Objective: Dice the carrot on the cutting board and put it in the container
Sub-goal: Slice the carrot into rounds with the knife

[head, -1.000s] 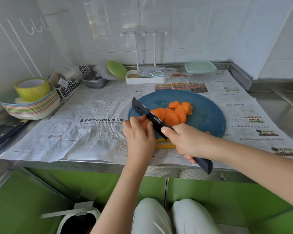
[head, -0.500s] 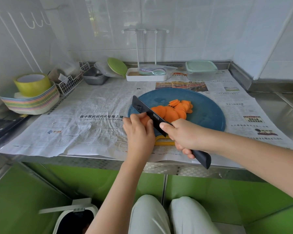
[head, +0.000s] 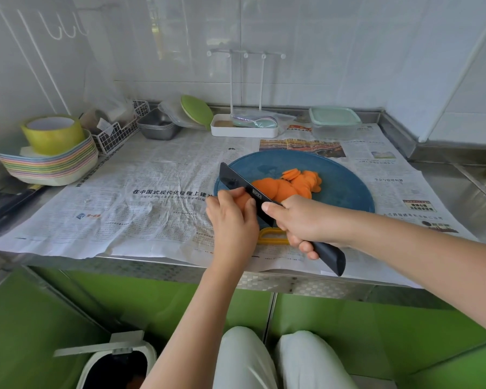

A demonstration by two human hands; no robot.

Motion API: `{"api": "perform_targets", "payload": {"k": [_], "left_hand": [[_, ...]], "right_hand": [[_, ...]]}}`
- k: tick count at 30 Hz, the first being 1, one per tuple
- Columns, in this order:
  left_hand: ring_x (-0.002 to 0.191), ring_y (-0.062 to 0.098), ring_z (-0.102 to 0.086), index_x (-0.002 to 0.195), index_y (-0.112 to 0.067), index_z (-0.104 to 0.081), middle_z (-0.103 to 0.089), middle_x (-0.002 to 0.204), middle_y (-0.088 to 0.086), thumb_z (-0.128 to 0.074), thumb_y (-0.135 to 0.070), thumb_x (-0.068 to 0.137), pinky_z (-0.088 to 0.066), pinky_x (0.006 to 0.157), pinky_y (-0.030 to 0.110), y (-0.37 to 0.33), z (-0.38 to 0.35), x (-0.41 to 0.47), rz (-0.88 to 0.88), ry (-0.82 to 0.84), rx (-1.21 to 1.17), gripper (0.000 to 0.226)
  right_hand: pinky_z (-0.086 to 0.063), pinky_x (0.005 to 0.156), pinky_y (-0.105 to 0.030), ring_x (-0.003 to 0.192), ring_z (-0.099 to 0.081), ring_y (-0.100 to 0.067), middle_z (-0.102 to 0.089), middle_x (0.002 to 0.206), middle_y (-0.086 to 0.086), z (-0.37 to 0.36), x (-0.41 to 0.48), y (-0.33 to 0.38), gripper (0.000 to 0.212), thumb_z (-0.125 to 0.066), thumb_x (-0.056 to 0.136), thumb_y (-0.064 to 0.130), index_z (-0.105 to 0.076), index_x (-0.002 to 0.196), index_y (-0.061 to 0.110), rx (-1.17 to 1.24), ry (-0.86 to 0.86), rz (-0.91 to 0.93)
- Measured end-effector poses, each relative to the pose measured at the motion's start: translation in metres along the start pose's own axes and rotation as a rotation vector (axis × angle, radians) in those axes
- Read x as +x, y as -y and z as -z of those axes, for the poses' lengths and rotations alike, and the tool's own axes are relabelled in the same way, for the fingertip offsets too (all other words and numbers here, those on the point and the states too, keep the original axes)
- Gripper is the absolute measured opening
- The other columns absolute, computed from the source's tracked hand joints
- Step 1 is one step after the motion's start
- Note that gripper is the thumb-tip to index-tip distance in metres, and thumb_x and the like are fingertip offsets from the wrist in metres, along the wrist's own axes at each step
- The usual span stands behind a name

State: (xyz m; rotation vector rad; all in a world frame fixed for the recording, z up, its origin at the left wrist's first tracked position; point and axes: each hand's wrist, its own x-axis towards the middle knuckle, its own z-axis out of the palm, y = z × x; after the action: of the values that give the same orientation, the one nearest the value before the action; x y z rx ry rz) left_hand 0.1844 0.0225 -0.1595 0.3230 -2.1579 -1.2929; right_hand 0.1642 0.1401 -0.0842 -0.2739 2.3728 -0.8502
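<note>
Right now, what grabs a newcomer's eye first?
Bright orange carrot slices piled on the round blue board, mid-counter. The right hand grips a black knife angled across the carrot, while the left hand holds the uncut end at the board's near-left edge. The lidded container stands back right, by the wall.

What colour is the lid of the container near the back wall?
The lid is pale mint green, on a clear container; seen best in the head view.
</note>
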Motion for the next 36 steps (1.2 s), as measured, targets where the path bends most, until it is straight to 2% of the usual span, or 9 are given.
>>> {"api": "perform_targets", "payload": {"k": [3,8,13,20,23,27,28,32,36], "left_hand": [[0.105,0.018,-0.033,0.113,-0.008,-0.051,-0.034,0.109,0.002,-0.056,-0.015,0.092,-0.025,0.093,0.027,0.000,-0.001,-0.001,0.014,0.006,-0.027,0.023],[0.110,0.023,-0.039,0.112,-0.013,-0.051,-0.034,0.105,-0.003,-0.056,-0.018,0.093,-0.028,0.096,0.028,0.003,-0.001,-0.002,0.049,-0.004,-0.085,0.020],[0.110,0.021,-0.043,0.112,-0.018,-0.050,-0.035,0.103,-0.010,-0.055,-0.022,0.094,-0.033,0.094,0.028,0.001,0.002,-0.004,0.050,-0.016,-0.126,0.019],[0.104,0.009,-0.040,0.115,-0.019,-0.049,-0.037,0.114,-0.005,-0.053,-0.019,0.094,-0.030,0.090,0.021,-0.005,0.006,-0.011,0.090,-0.014,-0.128,0.021],[0.101,0.006,-0.040,0.116,-0.016,-0.051,-0.039,0.114,-0.003,-0.054,-0.011,0.091,-0.029,0.088,0.016,-0.005,0.008,-0.013,0.019,-0.011,-0.064,0.025],[0.086,-0.017,-0.040,0.112,-0.012,-0.055,-0.044,0.105,0.001,-0.058,-0.011,0.090,-0.029,0.071,-0.001,-0.003,0.012,-0.014,-0.080,-0.030,0.026,0.022],[0.085,-0.016,-0.041,0.111,-0.013,-0.055,-0.044,0.104,0.001,-0.058,-0.011,0.091,-0.029,0.071,-0.002,-0.003,0.012,-0.014,-0.082,-0.032,0.033,0.021],[0.079,0.006,-0.037,0.110,-0.011,-0.055,-0.044,0.103,0.002,-0.057,-0.014,0.091,-0.027,0.066,0.009,-0.004,0.011,-0.015,-0.087,-0.048,0.072,0.020],[0.084,0.009,-0.038,0.111,-0.013,-0.055,-0.043,0.103,0.001,-0.058,-0.015,0.091,-0.027,0.066,0.009,-0.004,0.009,-0.015,-0.092,-0.058,0.087,0.020]], "right_hand": [[-0.039,0.038,-0.024,0.034,-0.037,-0.017,-0.041,0.053,-0.007,-0.008,0.005,0.000,0.048,-0.031,0.103,0.051,-0.042,0.086,0.008,-0.034,0.001,-0.023],[-0.039,0.039,-0.023,0.032,-0.037,-0.017,-0.040,0.051,-0.007,-0.012,0.009,-0.002,0.048,-0.030,0.103,0.052,-0.034,0.073,0.015,-0.041,-0.011,-0.014],[-0.039,0.038,-0.023,0.034,-0.039,-0.018,-0.043,0.049,-0.007,-0.005,0.011,-0.003,0.049,-0.030,0.103,0.052,-0.039,0.080,0.010,0.029,0.005,-0.004],[-0.036,0.035,-0.021,0.032,-0.037,-0.013,-0.043,0.050,-0.004,0.015,0.000,-0.014,0.050,-0.033,0.103,0.051,-0.045,0.080,0.009,0.098,-0.062,0.021],[-0.035,0.035,-0.020,0.031,-0.036,-0.014,-0.042,0.047,-0.003,0.020,-0.010,-0.015,0.050,-0.031,0.103,0.051,-0.044,0.078,0.009,0.095,-0.068,0.078],[-0.035,0.035,-0.019,0.031,-0.036,-0.014,-0.040,0.047,-0.002,0.024,-0.023,-0.014,0.050,-0.030,0.103,0.050,-0.043,0.078,0.009,0.050,-0.042,0.123],[-0.035,0.035,-0.019,0.031,-0.036,-0.014,-0.040,0.048,-0.003,0.025,-0.026,-0.014,0.050,-0.031,0.103,0.050,-0.043,0.078,0.009,0.043,-0.032,0.122],[-0.035,0.035,-0.019,0.030,-0.036,-0.012,-0.040,0.046,-0.001,0.029,-0.032,-0.011,0.049,-0.031,0.103,0.049,-0.044,0.077,0.009,0.022,-0.027,0.132],[-0.035,0.034,-0.019,0.030,-0.036,-0.012,-0.040,0.048,-0.002,0.031,-0.036,-0.008,0.049,-0.030,0.104,0.048,-0.044,0.077,0.009,0.022,-0.025,0.142]]}}
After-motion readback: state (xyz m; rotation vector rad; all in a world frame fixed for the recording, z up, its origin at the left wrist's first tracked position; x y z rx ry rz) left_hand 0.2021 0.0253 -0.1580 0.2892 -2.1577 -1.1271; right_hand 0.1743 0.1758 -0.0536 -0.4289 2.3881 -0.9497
